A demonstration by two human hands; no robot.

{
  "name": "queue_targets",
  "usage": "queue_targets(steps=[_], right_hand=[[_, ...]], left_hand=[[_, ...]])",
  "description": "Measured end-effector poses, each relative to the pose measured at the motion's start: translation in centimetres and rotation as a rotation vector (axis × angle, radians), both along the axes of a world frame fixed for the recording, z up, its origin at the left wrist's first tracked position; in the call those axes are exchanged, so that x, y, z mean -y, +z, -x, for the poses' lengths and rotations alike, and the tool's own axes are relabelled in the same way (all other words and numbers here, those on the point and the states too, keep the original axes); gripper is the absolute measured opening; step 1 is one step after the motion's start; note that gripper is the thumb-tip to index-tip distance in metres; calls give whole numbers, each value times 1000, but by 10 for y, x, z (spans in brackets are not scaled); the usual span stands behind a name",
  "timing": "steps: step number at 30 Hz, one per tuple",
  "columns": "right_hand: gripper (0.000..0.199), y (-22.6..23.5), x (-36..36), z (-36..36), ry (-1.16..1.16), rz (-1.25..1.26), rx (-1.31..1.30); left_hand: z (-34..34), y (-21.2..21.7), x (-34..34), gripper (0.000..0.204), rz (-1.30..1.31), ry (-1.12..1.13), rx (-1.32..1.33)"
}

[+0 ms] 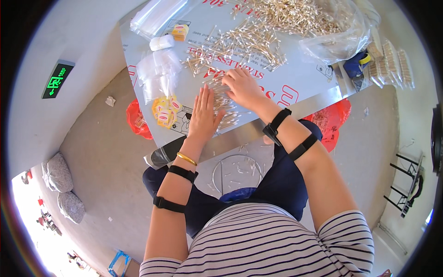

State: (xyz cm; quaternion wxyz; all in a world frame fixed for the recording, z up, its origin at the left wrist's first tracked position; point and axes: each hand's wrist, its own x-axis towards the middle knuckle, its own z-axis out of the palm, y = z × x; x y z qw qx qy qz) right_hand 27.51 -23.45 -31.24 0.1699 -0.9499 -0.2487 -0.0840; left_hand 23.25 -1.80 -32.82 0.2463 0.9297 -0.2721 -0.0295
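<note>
On table (pixel 295 78), two hands, countless swabs (pixel 226 111)

Bright daylight, sharp centre, fisheye-bent dark rim

A small bunch of cotton swabs (pixel 224 107) with pale wooden stems lay flat on the shiny table, roughly side by side and pointing the same way. The left hand (pixel 204 114) rested flat along one side of it, the right hand (pixel 242 87) pressed down at its far end.
</note>
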Motion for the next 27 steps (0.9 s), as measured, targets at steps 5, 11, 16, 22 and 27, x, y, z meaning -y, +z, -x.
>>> queue_targets(steps=[5, 11, 16, 22, 27], right_hand=[[69, -13, -7, 30, 19, -54, -45], [76, -29, -23, 28, -30, 152, -108], [75, -18, -34, 46, 51, 54, -79], [71, -15, -52, 69, 34, 42, -118], [54, -3, -39, 38, -13, -140, -35]], left_hand=[[22, 2, -8, 79, 110, 62, -7], [55, -5, -22, 81, 75, 203, -21], [74, -5, -24, 78, 34, 247, -35], [79, -8, -24, 76, 50, 224, -11], [77, -8, -30, 74, 43, 218, -15]])
